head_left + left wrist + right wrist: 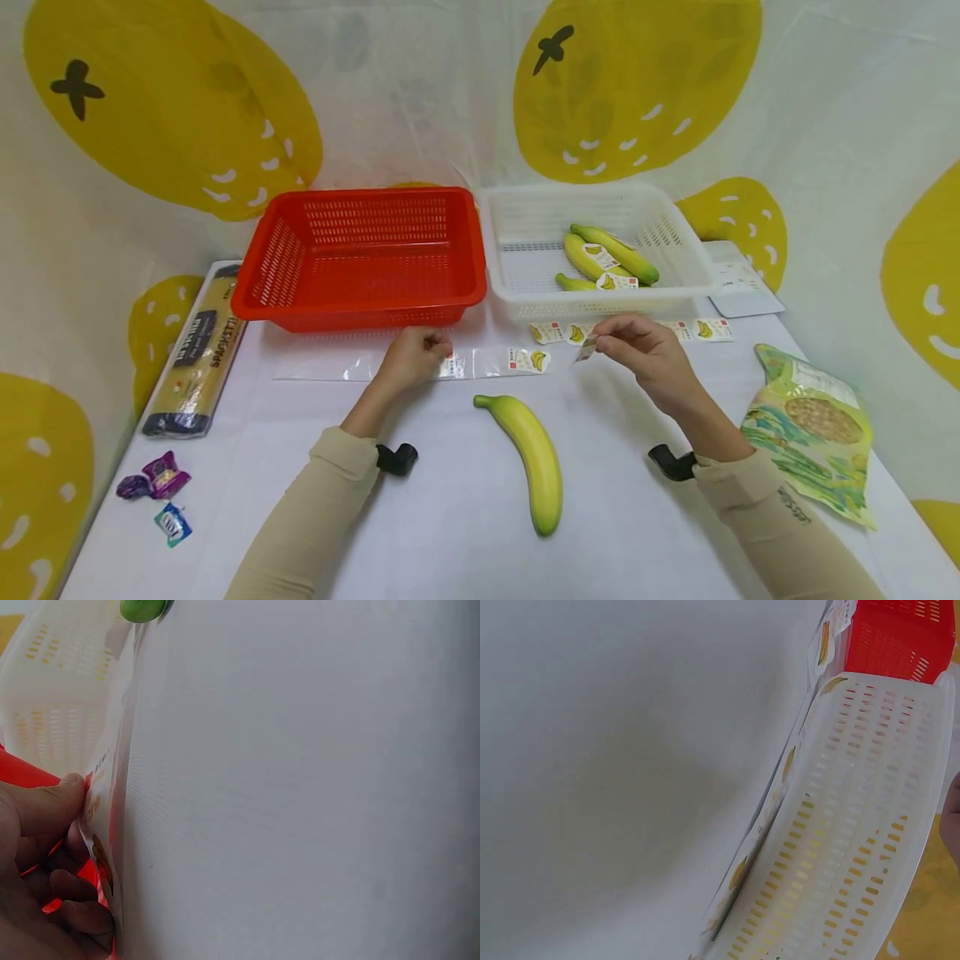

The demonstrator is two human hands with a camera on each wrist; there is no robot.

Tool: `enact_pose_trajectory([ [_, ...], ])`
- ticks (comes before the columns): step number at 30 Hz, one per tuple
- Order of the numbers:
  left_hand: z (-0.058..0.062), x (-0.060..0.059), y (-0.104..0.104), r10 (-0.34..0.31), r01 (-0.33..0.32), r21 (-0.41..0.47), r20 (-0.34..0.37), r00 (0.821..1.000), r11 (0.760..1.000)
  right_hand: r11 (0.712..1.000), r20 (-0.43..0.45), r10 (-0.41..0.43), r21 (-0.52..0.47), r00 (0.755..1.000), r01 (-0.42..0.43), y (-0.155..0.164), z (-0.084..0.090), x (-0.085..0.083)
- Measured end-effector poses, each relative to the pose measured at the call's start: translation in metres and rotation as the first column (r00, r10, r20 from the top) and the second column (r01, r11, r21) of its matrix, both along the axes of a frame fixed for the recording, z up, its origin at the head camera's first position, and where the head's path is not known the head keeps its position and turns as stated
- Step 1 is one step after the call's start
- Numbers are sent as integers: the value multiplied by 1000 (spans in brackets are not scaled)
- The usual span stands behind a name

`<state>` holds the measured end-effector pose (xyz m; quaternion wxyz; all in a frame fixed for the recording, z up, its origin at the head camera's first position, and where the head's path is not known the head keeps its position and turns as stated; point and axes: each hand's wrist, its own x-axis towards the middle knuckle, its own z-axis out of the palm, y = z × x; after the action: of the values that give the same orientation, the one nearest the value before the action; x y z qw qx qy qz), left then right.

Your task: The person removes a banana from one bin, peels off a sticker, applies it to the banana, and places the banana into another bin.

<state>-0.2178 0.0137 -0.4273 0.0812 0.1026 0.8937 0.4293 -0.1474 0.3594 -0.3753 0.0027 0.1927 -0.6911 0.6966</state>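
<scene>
My right hand pinches a small banana sticker between thumb and fingertips, in front of the white basket. At the right wrist view's edge only a sliver of that hand shows. My left hand pinches a clear strip of banana stickers lying below the red basket; thumb and finger on its edge appear in the left wrist view. A whole yellow banana with a green tip lies on the table between both forearms. Several bananas bearing stickers lie in the white basket.
Left of the white basket stands a red basket. A second sticker strip runs along the white basket's front. Spaghetti and wrapped candies lie left; a green bag and a white packet lie right.
</scene>
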Motion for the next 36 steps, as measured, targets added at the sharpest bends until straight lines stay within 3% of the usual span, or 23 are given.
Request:
enact_pose_trajectory([
  [5, 2, 1, 1, 9, -9, 3, -7, 1000, 1000, 999, 3, 32, 21, 999, -32, -2, -1, 0],
  [11, 20, 16, 15, -7, 9, 12, -110, 994, 1000, 995, 5, -25, 101, 1000, 24, -8, -3, 5],
  [14, 35, 30, 28, -67, 78, 65, -154, 986, 995, 985, -4, -44, 166, 999, 44, -14, -4, 9],
  [18, 58, 47, 44, -166, 198, 138, -215, 962, 970, 972, -11, -45, 230, 999, 46, -23, -4, 16],
  [22, 72, 61, 57, -244, 285, 134, -256, 935, 949, 953, 1, -24, 301, 1000, 22, -32, 0, 23],
  [27, 72, 70, 66, -308, 337, 64, -276, 911, 939, 916, 34, 10, 400, 999, -23, -40, 4, 30],
  [36, 71, 73, 67, -302, 327, 45, -278, 912, 944, 904, 66, 3, 426, 998, -31, -46, 1, 33],
])
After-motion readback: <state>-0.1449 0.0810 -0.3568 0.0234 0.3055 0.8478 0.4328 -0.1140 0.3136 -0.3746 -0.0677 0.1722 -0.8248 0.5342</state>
